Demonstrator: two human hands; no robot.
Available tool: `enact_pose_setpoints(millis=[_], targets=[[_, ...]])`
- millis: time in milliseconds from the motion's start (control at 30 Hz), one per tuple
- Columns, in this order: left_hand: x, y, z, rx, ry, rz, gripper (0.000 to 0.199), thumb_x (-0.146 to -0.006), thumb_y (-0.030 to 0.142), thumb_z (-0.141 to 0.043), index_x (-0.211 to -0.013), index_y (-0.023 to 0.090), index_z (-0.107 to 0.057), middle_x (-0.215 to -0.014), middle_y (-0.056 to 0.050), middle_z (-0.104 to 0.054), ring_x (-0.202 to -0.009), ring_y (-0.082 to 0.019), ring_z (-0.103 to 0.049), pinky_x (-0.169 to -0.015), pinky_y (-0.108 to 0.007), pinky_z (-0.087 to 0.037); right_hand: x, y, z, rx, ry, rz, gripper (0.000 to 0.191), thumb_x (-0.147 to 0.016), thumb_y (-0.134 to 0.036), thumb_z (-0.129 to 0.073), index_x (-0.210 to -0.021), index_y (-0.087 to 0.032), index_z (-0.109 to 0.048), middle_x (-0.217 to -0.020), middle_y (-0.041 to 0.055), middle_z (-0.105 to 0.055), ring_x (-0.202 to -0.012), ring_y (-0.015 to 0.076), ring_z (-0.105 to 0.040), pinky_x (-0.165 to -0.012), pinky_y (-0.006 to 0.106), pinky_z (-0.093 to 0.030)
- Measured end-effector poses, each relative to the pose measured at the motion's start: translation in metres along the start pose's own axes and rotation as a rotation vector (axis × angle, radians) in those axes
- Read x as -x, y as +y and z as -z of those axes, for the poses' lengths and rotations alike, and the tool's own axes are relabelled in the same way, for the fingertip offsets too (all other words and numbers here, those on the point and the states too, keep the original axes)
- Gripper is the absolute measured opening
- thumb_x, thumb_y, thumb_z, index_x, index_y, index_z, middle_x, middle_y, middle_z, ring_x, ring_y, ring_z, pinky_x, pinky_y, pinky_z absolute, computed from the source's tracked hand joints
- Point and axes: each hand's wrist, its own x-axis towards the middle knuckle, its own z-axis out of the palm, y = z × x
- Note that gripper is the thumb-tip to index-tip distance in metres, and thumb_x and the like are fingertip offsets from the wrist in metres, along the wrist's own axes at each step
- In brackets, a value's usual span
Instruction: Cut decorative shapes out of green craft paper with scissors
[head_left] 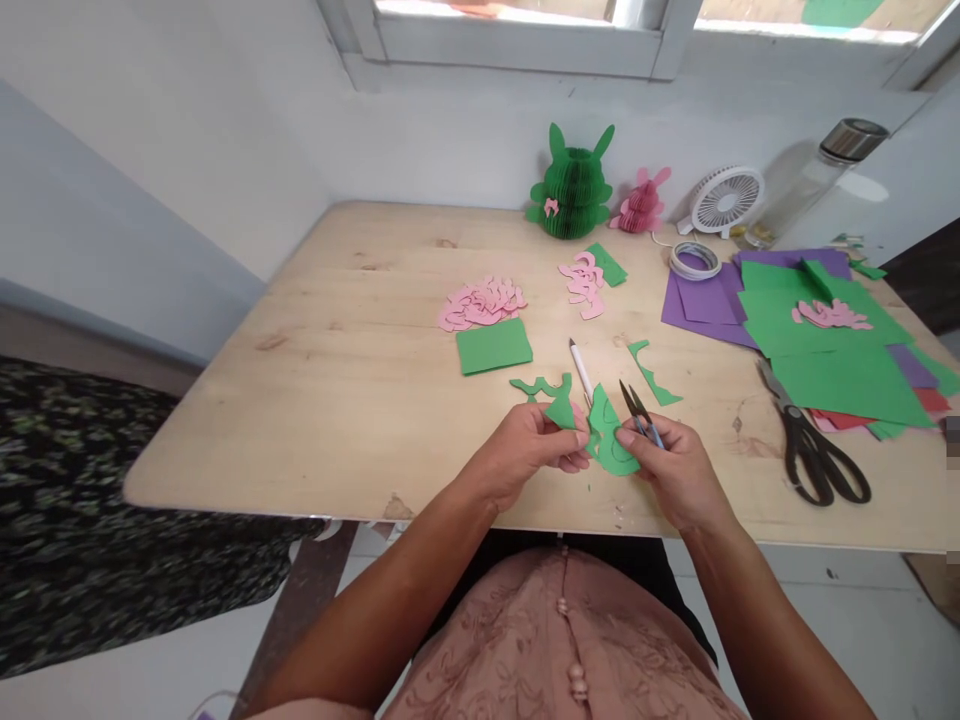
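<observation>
The left grip (525, 450) pinches a jagged green paper scrap (561, 408); the right grip (667, 465) closes around small black-bladed scissors (639, 412). A curved green paper cutout (609, 445) sits between both grips, and a white pen (581, 370) lies just beyond them.

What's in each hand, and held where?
Left hand pinches a green paper cutout by its edge; right hand grips small scissors at the handles, blades free.
</observation>
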Motion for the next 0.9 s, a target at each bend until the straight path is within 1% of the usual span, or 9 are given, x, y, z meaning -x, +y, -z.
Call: enact_pose_setpoints(millis=[133,233,300,367,433,467,600,733,900], targets=[[0.0,0.004,0.008,-0.179,0.033,-0.048,0.016,-0.067,0.029,-0.069,-0.073,0.015,-0.065,-0.062,-0.002,-0.063,-0.06,-0.014,-0.059,-0.06,-0.026,-0.046,0.001,0.002,-0.003,-0.157,0.073,-0.108,0.028,-0.06,-0.036,-0.082,-0.062,-0.017,-0.061,-0.048,-0.0081,-0.037,-0.043,0.0064,-0.025,-0.038,0.02,-0.017],[0.001,0.01,0.021,-0.543,0.102,-0.13,0.009,-0.07,0.025,-0.062,-0.067,0.017,-0.063,-0.06,0.0,-0.06,-0.056,-0.014,-0.055,-0.055,-0.025,-0.041,0.002,0.004,-0.007,-0.278,0.081,-0.147,0.031,-0.057,-0.036,-0.083,-0.061,-0.017,-0.06,-0.045,-0.0111,-0.03,-0.04,0.0049,-0.019,-0.036,0.019,-0.015],[0.004,0.013,0.03,-0.862,0.228,-0.185,0.008,-0.069,0.022,-0.06,-0.074,0.019,-0.067,-0.065,-0.001,-0.063,-0.06,-0.016,-0.056,-0.057,-0.027,-0.041,0.002,0.006,-0.011,-0.302,0.077,-0.149,0.032,-0.056,-0.036,-0.083,-0.061,-0.018,-0.058,-0.045,-0.0122,-0.026,-0.039,0.0046,-0.016,-0.035,0.019,-0.013],[0.007,0.014,0.036,-1.017,0.438,-0.295,0.021,-0.07,0.019,-0.058,-0.089,0.021,-0.069,-0.082,-0.004,-0.068,-0.07,-0.019,-0.059,-0.063,-0.03,-0.044,0.002,0.008,-0.015,-0.324,0.085,-0.145,0.032,-0.057,-0.036,-0.083,-0.062,-0.018,-0.057,-0.045,-0.0126,-0.025,-0.039,0.0045,-0.014,-0.035,0.019,-0.012],[0.011,0.012,0.035,-0.944,0.553,-0.386,0.025,-0.074,0.022,-0.057,-0.096,0.021,-0.068,-0.096,-0.006,-0.068,-0.08,-0.02,-0.061,-0.067,-0.03,-0.046,0.003,0.009,-0.02,-0.339,0.101,-0.133,0.031,-0.058,-0.036,-0.083,-0.063,-0.018,-0.058,-0.045,-0.0127,-0.025,-0.039,0.0044,-0.014,-0.035,0.019,-0.012],[0.012,0.01,0.032,-0.843,0.541,-0.401,0.023,-0.076,0.026,-0.057,-0.096,0.02,-0.068,-0.097,-0.007,-0.068,-0.081,-0.02,-0.061,-0.067,-0.03,-0.047,0.003,0.009,-0.022,-0.344,0.11,-0.123,0.03,-0.058,-0.036,-0.083,-0.063,-0.018,-0.059,-0.045,-0.0127,-0.026,-0.039,0.0043,-0.014,-0.035,0.019,-0.013],[0.013,-0.005,0.01,-0.391,0.204,-0.258,0.021,-0.072,0.035,-0.066,-0.083,0.016,-0.069,-0.079,-0.006,-0.069,-0.07,-0.017,-0.062,-0.06,-0.026,-0.047,0.004,0.009,-0.031,-0.35,0.153,-0.075,0.029,-0.058,-0.036,-0.083,-0.064,-0.017,-0.062,-0.045,-0.0113,-0.032,-0.039,0.0047,-0.022,-0.037,0.019,-0.02],[0.009,-0.016,-0.009,-0.175,0.155,-0.165,0.02,-0.066,0.034,-0.071,-0.074,0.016,-0.065,-0.067,-0.002,-0.064,-0.06,-0.014,-0.06,-0.053,-0.024,-0.044,0.007,0.012,-0.037,-0.35,0.164,-0.058,0.026,-0.061,-0.035,-0.082,-0.066,-0.017,-0.063,-0.049,-0.0091,-0.039,-0.04,0.0049,-0.027,-0.037,0.019,-0.02],[0.006,-0.018,-0.008,-0.178,0.134,-0.126,0.016,-0.069,0.03,-0.066,-0.065,0.016,-0.059,-0.059,0.002,-0.056,-0.056,-0.011,-0.057,-0.049,-0.02,-0.04,0.008,0.015,-0.039,-0.354,0.161,-0.028,0.024,-0.063,-0.032,-0.081,-0.069,-0.017,-0.063,-0.049,-0.0096,-0.038,-0.04,0.0046,-0.022,-0.037,0.02,-0.016]])
